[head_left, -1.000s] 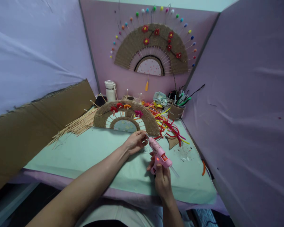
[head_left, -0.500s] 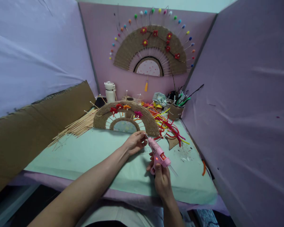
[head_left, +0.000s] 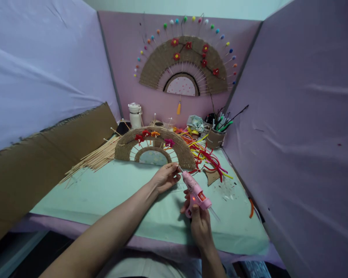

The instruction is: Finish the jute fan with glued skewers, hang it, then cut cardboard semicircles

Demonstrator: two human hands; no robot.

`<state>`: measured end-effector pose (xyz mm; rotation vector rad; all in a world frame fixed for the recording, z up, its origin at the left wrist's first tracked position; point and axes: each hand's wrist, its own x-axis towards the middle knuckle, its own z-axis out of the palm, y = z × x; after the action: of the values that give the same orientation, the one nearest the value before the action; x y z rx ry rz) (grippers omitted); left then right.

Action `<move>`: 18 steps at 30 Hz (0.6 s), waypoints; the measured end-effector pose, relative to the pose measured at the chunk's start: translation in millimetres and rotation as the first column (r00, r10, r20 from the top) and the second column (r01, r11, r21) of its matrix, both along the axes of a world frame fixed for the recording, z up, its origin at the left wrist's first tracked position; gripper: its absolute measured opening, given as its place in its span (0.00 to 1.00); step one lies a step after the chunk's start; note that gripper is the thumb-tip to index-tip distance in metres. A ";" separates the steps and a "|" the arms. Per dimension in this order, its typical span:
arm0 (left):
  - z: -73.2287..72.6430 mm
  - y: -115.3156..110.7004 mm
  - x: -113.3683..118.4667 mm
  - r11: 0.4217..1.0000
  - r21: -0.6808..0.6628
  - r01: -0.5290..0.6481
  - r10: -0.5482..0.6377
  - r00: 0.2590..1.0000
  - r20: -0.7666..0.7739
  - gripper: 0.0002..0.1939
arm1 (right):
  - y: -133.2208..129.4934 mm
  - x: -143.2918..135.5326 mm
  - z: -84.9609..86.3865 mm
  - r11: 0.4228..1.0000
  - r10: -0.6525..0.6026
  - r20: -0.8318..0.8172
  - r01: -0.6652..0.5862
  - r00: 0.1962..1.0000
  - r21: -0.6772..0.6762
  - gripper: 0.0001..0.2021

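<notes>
My right hand (head_left: 199,222) is wrapped round the handle of a pink glue gun (head_left: 195,189), whose orange light is lit. A clear glue stick pokes out of its back end. The gun's nozzle meets the fingertips of my left hand (head_left: 166,178), which pinch something small and whitish that I cannot make out. Just beyond stands a half-round twine-wrapped fan (head_left: 185,148) with a pale green centre (head_left: 153,157). Red, orange and magenta flowers (head_left: 169,142) sit on its band.
Thin wooden sticks (head_left: 95,155) lie left, beside a cardboard sheet (head_left: 60,141). Pipe cleaners (head_left: 210,159), a cardboard scrap (head_left: 212,177) and a pot of tools (head_left: 215,138) are right. A white bottle (head_left: 135,116) stands behind; a larger fan (head_left: 156,63) hangs on the back wall.
The whole view has shifted slightly, with the scene sitting a little lower. The glue gun has barely moved; its nozzle is still at my left fingertips.
</notes>
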<state>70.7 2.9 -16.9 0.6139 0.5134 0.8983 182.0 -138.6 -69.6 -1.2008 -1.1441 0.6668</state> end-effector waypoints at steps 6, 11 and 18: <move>3.8 -1.7 1.2 0.999 0.050 -0.015 0.019 0.996 -0.090 0.16 | -6.0 1.9 12.8 0.998 0.020 -0.109 -0.013 0.994 0.064 0.26; 37.9 5.1 4.0 0.971 0.238 0.030 0.041 0.957 -0.286 0.16 | -19.1 37.8 18.9 0.983 -0.154 -0.187 0.169 0.970 0.072 0.25; 165.3 39.2 35.4 0.510 0.774 0.375 0.360 0.724 -0.588 0.06 | -25.5 75.9 3.5 0.945 -0.310 -0.221 0.325 0.925 0.034 0.28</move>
<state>106.2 42.2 148.4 1.9901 0.7157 0.8543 257.9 -164.1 -66.1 -1.1899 -0.7640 0.4881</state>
